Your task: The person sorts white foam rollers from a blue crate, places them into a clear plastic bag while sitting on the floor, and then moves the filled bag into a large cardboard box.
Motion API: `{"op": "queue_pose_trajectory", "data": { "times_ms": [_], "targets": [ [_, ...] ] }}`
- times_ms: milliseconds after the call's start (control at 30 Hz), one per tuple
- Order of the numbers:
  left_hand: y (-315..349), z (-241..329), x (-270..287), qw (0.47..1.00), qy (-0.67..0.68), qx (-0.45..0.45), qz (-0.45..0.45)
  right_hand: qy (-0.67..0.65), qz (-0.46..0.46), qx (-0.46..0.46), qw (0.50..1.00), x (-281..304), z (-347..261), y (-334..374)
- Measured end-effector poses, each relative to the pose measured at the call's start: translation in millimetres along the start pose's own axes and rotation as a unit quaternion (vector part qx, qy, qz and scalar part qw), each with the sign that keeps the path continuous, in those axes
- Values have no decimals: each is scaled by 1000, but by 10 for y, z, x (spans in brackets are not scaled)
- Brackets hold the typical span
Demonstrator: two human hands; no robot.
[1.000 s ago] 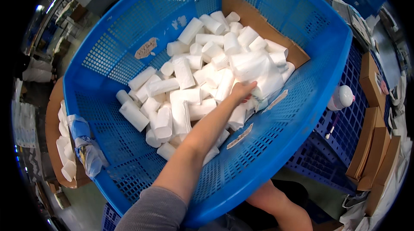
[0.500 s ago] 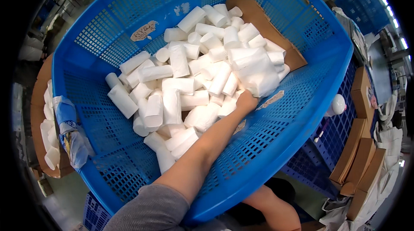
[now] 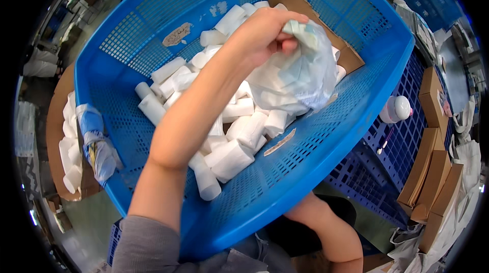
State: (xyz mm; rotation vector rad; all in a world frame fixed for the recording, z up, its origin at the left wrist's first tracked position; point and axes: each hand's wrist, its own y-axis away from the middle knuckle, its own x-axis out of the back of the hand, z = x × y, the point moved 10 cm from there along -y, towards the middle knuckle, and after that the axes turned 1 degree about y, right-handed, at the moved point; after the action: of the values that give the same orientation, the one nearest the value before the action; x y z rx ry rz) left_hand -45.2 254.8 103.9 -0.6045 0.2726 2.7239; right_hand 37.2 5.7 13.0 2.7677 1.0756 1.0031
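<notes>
Just below the left fingers [image 3: 289, 45], which pinch its top, droops a translucent bag [image 3: 291, 83]; the right hand [image 3: 307, 211] lies farther, grip impossible to tell.

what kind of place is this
Probably a workshop or packing area, going by the big blue plastic basket holding many white rolls, and the brown cardboard standing on the right.
</notes>
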Motion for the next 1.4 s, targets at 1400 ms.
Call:
{"op": "queue_pose_trajectory", "data": {
  "times_ms": [1400],
  "targets": [
    [317, -2013, 2550, 909, -241, 332, 70, 188, -14, -1, 982, 196, 392, 163]
  ]
}}
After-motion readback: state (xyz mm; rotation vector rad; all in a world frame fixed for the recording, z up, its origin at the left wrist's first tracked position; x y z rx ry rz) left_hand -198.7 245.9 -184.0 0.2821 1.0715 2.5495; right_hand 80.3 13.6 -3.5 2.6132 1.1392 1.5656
